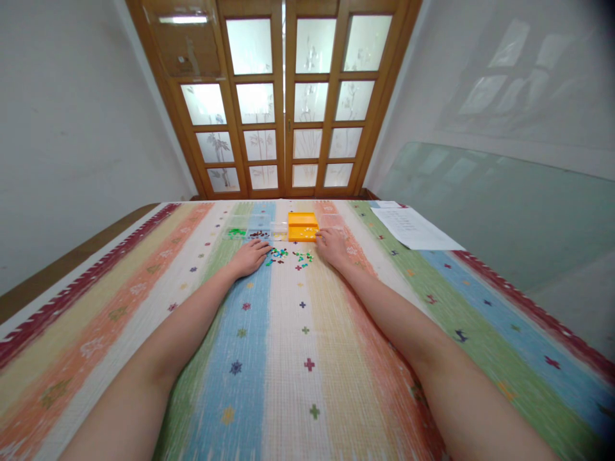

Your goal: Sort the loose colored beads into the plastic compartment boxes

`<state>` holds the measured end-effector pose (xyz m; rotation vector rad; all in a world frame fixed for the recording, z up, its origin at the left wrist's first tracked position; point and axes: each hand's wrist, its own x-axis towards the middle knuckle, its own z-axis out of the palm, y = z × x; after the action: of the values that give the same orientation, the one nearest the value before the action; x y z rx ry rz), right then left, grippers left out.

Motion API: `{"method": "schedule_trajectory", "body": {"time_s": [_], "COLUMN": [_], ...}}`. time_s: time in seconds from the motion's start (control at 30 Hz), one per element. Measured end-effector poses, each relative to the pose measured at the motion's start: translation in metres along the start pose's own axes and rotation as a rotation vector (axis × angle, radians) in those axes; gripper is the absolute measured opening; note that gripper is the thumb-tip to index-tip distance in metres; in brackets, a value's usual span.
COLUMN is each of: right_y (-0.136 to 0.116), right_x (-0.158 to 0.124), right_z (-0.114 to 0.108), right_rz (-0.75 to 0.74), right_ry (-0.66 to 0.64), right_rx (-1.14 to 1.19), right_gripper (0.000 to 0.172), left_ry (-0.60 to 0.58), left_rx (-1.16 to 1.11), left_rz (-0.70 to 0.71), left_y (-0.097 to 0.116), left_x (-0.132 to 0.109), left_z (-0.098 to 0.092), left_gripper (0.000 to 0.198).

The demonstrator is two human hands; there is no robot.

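My left hand (252,257) rests on the cloth, fingers stretched out, fingertips at the edge of a mixed pile of small green, blue, brown and pale pieces (277,255). A second loose cluster of pieces (303,257) lies to its right. My right hand (332,246) is at the right edge of an open orange box (302,219) with whitish pieces (310,231) inside. Its fingers are bent together; whatever they may hold is too small to make out. Left of the orange box, clear boxes contain green pieces (236,232), dark brown pieces (259,235) and yellowish pieces (279,236).
A striped, patterned tablecloth (288,333) covers the table. Behind my right hand is a clear lid or box (332,220). Printed paper sheets (413,228) lie at the right, near a glass panel (500,211). Wooden doors with glass panes (283,96) stand beyond the table.
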<state>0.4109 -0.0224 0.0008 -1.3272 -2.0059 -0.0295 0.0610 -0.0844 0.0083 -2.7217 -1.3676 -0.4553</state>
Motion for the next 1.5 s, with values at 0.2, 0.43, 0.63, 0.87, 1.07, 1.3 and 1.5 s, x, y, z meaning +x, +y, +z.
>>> {"method": "schedule_trajectory", "body": {"time_s": [0.2, 0.43, 0.63, 0.87, 1.07, 1.3, 1.5], "right_y": [0.001, -0.001, -0.003, 0.0, 0.0, -0.002, -0.006], "right_x": [0.0, 0.0, 0.0, 0.0, 0.0, -0.001, -0.001], "right_z": [0.001, -0.001, -0.002, -0.001, 0.0, -0.002, -0.005], "right_rz": [0.0, -0.001, -0.009, -0.022, -0.037, -0.033, -0.039], "right_ry": [-0.012, -0.016, -0.02, -0.036, -0.034, -0.046, -0.079], "right_rx": [0.012, 0.013, 0.011, 0.015, 0.021, 0.016, -0.003], "right_gripper": [0.032, 0.032, 0.031, 0.03, 0.03, 0.03, 0.028], "left_ry": [-0.004, 0.028, 0.042, 0.128, 0.245, 0.286, 0.182], "left_rx": [-0.013, -0.033, -0.108, -0.192, -0.157, -0.118, -0.111], "left_rz": [-0.005, 0.03, 0.015, -0.045, -0.139, -0.216, -0.117], "left_y": [0.0, 0.005, 0.01, 0.002, 0.0, -0.013, -0.017], "left_x": [0.0, 0.001, 0.004, 0.003, 0.005, 0.002, 0.003], "left_z": [0.001, -0.004, -0.003, 0.006, -0.001, -0.004, 0.01], "left_gripper": [0.044, 0.043, 0.04, 0.043, 0.044, 0.043, 0.041]}}
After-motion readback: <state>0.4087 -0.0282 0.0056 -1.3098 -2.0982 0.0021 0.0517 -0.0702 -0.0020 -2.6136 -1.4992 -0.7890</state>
